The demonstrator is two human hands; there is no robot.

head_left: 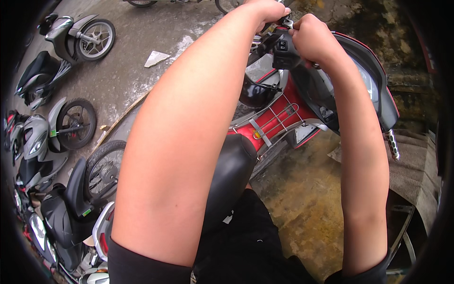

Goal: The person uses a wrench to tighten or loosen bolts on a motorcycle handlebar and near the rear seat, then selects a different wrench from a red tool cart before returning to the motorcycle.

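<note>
A red motorbike (pixel 272 131) stands ahead of the person, its black seat (pixel 231 173) partly covered by the left forearm. The person's 2 hands meet at the motorbike's left handlebar end, just beyond the black switch housing (pixel 283 51). The right hand (pixel 313 39) has its fingers curled closed around a silver wrench-like tool (pixel 289 23); 1 end of it shows by the thumb, and a metal ring is visible below the palm. The left hand (pixel 270 13) is bent over the handlebar end, right beside the tool; most of its fingers are hidden, so I cannot tell how far open they are or what they hold.

On the motorbike, a metal rack (pixel 284 113) lies over the red body in front of the seat, and a glossy black rounded object (pixel 257 92) sits beside the rack. To the left of the motorbike, a pale, roughly triangular fragment (pixel 156 58) and a wooden strip (pixel 124 115) lie on the ground, with parked motorbikes (pixel 42 135) farther out. To its right are wet, brownish ground (pixel 305 199) and ridged grey sheets (pixel 411 161).
</note>
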